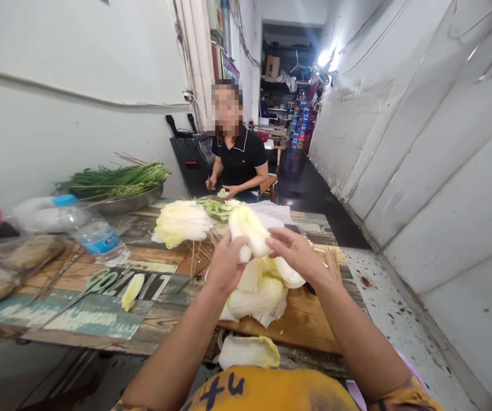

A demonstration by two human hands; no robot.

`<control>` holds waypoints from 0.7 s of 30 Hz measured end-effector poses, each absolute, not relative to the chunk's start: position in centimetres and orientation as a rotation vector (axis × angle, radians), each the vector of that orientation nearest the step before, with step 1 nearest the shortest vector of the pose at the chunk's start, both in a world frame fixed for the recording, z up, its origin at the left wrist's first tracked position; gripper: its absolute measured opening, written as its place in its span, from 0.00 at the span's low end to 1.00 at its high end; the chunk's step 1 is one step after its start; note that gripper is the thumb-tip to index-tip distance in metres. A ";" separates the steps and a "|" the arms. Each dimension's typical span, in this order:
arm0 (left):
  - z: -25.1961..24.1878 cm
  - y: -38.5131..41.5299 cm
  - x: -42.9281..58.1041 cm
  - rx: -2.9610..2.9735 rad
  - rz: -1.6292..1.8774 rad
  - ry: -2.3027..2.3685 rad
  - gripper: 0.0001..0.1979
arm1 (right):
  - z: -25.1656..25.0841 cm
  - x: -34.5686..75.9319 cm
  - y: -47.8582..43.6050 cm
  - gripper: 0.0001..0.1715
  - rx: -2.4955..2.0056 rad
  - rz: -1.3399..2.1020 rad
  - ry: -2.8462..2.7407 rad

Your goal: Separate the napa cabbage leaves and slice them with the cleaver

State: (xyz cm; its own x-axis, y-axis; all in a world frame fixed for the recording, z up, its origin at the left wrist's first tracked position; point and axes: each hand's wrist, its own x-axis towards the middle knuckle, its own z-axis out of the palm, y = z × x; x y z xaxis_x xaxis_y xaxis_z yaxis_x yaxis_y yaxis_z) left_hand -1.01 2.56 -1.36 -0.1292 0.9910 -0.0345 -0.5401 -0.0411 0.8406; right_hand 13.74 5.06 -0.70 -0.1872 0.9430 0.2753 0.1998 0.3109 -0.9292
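While I watch through the head camera, my left hand [224, 264] and my right hand [294, 250] meet above the near middle of the surface [100, 319], both closed on one cabbage leaf [249, 230]. The left hand wraps the leaf's white stalk end from below, fingers curled around it. The right hand pinches the leaf's right side, fingers stretched across it and pressing. The leaf is lifted clear of the wood, its pale yellow tip pointing away from me.

Directly under my hands lies a pile of cabbage leaves [258, 294] on the bare wooden part by the near edge. One more loose leaf [248, 351] hangs right at the near edge, close to my yellow shirt. A second stack of leaves [181, 222] sits toward the far edge, with thin bamboo skewers [198, 254] spread between it and the pile. More skewers [334, 264] show just right of my right wrist.

Toward the left, a small leaf piece [132, 290] rests beside green-handled scissors [100, 281]. A water bottle [89, 228] lies on its side nearer the left edge. At the far left corner a metal tray [130, 201] carries green chives [115, 178].

Beyond the far edge another person [238, 157] in a black shirt sits with both hands busy on green vegetables [216, 208]; what those hands hold is too small to tell.
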 end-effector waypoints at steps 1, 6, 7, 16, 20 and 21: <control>-1.6 2.4 -0.6 0.841 1.523 0.944 0.20 | -0.5 13.5 4.6 0.22 -1.045 1.003 -1.647; -2.2 1.8 0.2 1.479 1.635 1.459 0.23 | -0.4 13.5 3.4 0.23 -1.054 1.149 -1.522; -2.1 1.7 0.1 1.553 1.675 1.507 0.23 | -0.4 13.7 3.4 0.22 -1.054 1.205 -1.489; -2.4 3.7 -2.6 1.612 1.513 1.651 0.19 | -0.4 17.4 4.2 0.28 -0.845 1.868 -1.180; -2.6 3.6 -2.1 1.849 1.406 1.795 0.27 | -0.9 17.0 4.3 0.22 -0.769 1.863 -0.902; -2.5 3.3 -1.7 1.853 1.421 1.755 0.26 | -1.2 16.7 4.3 0.20 -0.776 1.814 -0.894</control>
State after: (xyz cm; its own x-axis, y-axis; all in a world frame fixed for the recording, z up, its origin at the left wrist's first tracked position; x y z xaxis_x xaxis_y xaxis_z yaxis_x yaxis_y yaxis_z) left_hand -1.66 3.26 -2.53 -0.1805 0.8595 0.4782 0.6464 -0.2627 0.7163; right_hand 16.68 4.26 -1.17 -0.3601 0.9243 -0.1266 -0.4625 -0.2947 -0.8362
